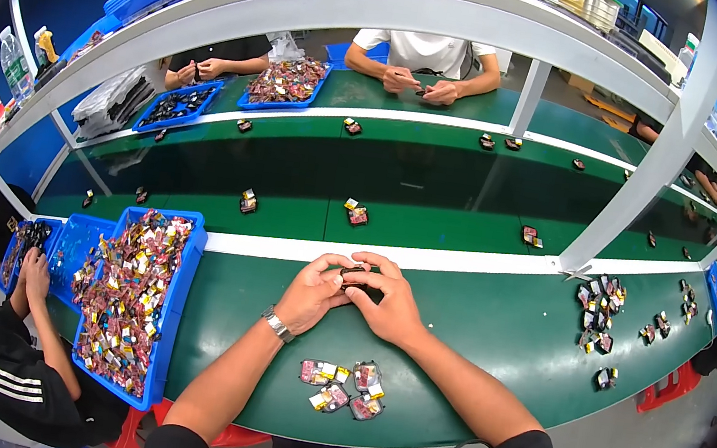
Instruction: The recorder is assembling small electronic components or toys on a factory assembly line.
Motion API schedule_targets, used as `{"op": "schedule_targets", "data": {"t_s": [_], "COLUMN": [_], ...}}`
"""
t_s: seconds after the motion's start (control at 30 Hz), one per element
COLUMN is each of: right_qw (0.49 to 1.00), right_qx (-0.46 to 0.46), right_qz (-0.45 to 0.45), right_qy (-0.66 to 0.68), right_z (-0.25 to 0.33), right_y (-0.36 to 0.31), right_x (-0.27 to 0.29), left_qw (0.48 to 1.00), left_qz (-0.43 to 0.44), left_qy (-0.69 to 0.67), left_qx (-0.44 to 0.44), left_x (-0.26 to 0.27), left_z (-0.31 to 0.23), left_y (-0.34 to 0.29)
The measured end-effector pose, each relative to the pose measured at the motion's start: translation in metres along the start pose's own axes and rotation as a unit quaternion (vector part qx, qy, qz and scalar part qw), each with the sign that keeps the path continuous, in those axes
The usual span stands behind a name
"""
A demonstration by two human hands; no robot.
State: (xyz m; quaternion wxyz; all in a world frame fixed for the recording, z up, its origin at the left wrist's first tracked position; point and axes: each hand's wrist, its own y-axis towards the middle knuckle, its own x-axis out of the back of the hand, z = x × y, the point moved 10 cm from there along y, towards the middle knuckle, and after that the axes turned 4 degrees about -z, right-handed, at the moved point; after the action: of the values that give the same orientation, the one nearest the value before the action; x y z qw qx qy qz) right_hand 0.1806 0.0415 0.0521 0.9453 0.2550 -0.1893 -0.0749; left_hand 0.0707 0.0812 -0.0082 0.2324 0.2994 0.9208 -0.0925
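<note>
Head view: left hand (309, 292), right hand (390, 306); joint grip holds one dark piece (355, 271), presumably for steadiness.

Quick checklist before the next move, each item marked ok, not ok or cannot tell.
1. Dark piece held: ok, between the fingers of the left hand and right hand.
2. One hand free: not ok, both are on the piece.
3. Piece's underside sound: cannot tell, hidden.
4. Small units on the near tabletop clear of both hands: ok.
5. Large blue tray at left stocked: ok, heaped with small parts.
</note>
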Motion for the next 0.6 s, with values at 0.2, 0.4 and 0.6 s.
{"op": "schedule_targets", "data": {"t_s": [0.2,0.4,0.6], "right_qw": [0.999,1.000,1.000], "right_qx": [0.018,0.023,0.030], "right_qz": [-0.018,-0.014,-0.008], "right_qy": [-0.025,0.015,0.001], "right_z": [0.004,-0.004,0.009], "right_y": [-0.002,-0.001,-0.004], "right_x": [0.005,0.006,0.002], "left_qw": [0.999,1.000,1.000], "left_qz": [0.014,0.011,-0.002], "left_qy": [-0.026,-0.022,-0.021], "left_qx": [0.015,0.003,-0.015], "left_x": [-0.002,-0.005,0.001], "left_z": [0.002,0.001,-0.002], "left_y": [0.000,0.000,0.000]}}
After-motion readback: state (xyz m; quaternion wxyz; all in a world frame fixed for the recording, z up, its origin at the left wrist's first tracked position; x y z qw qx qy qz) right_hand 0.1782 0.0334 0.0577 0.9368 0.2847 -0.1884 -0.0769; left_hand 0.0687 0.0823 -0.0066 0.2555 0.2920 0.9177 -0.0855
